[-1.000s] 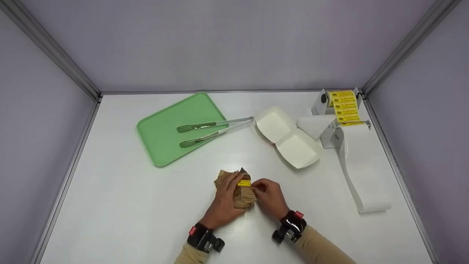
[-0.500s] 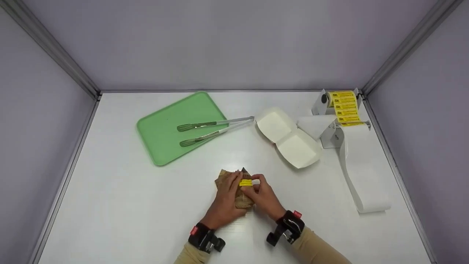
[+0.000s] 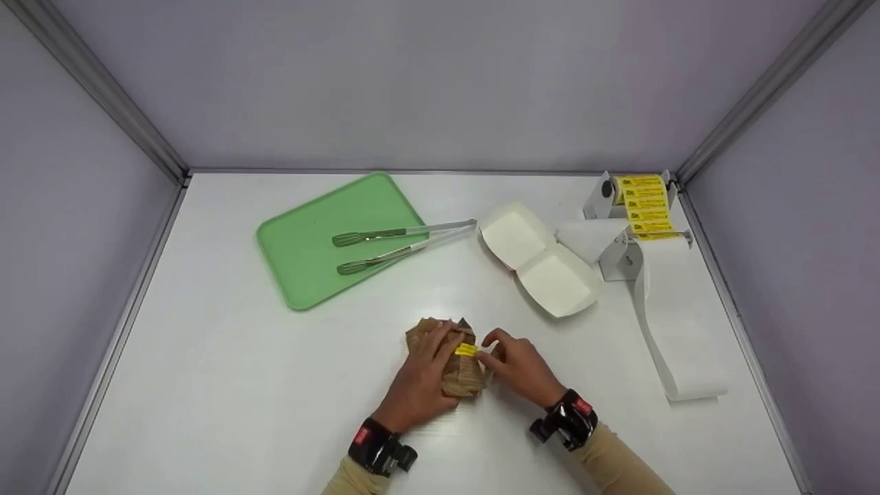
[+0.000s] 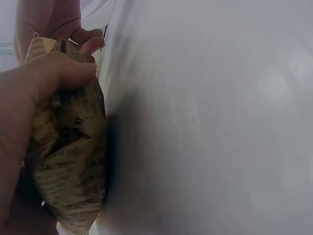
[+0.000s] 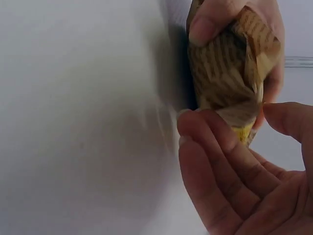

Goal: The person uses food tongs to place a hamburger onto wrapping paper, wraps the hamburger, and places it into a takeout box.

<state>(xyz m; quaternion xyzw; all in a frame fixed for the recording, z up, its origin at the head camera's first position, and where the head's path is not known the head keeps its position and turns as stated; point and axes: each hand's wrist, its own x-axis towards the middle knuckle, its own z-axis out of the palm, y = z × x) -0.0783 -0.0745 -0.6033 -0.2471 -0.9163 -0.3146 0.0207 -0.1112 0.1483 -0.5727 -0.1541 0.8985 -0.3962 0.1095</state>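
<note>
A bundle wrapped in brown printed paper (image 3: 462, 379) sits at the front middle of the table, its contents hidden. A small yellow sticker (image 3: 466, 350) lies across its upper right side. My left hand (image 3: 419, 385) grips the bundle from the left, fingers over the top; in the left wrist view its thumb presses the paper (image 4: 73, 166). At the bundle's right edge is my right hand (image 3: 521, 364), its thumb close to the sticker's end. In the right wrist view its fingers (image 5: 195, 171) are loosely bent beside the paper, thumb apart from them.
A green tray (image 3: 302, 254) at the back left carries the ends of metal tongs (image 3: 405, 240). An opened white clamshell box (image 3: 558, 280) lies right of the tongs. Behind it stands a dispenser with a yellow label roll (image 3: 646, 204) and a trailing white strip (image 3: 677, 323).
My right hand moved in over the bundle with its thumb beside the sticker, then drew back to the right. The bundle shifted and turned slightly under my left hand, which keeps its grip.
</note>
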